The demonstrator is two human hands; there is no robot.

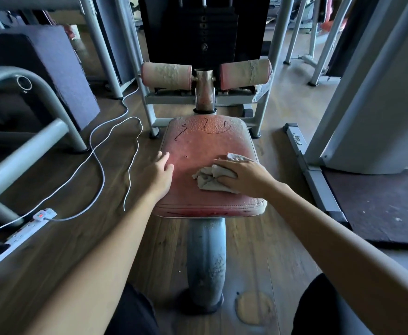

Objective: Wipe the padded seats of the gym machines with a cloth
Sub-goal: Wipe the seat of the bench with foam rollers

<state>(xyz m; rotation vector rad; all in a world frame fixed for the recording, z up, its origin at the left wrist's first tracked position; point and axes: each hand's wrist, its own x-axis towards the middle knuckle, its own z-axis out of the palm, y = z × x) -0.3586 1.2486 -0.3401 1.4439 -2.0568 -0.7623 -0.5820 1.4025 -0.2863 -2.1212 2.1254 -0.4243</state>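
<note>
A worn red padded seat (205,143) with cracked, blistered vinyl sits on a grey post in the middle of the view. My right hand (244,176) presses a crumpled off-white cloth (209,178) flat onto the seat's right half, fingers spread over it. My left hand (160,171) rests on the seat's left edge, fingers apart and holding nothing. Both forearms reach in from the bottom of the view.
Two worn pink roller pads (166,76) and a black weight stack (204,30) stand behind the seat. A white cable (101,165) loops over the wooden floor to a power strip (32,224) at left. Grey machine frames (357,112) flank both sides; a dark mat (379,209) lies right.
</note>
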